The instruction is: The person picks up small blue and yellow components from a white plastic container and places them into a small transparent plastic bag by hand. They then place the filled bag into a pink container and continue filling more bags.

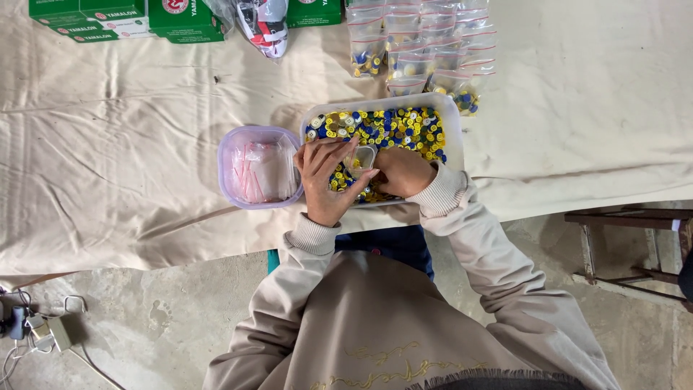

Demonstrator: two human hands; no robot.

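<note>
- Head view: the left hand (326, 180) and right hand (401, 172) meet over a white tray (453, 123) of yellow and blue buttons (393, 128).
- Together they pinch a small clear bag (360, 159), held just above the buttons; it seems partly filled.
- A lilac tub (238, 141) of empty bags touches the tray's left side.
- Filled bags (426, 50) lie beyond the tray on the cloth (108, 159).

The left hand (326, 180) and right hand (401, 172) share a grip on a small bag (360, 159) over the tray (453, 123) of buttons (390, 128). Left of the grip sits a tub (229, 155); beyond it lie filled bags (422, 43); far left beyond, boxes (123, 18), all on the desk (577, 108).
</note>
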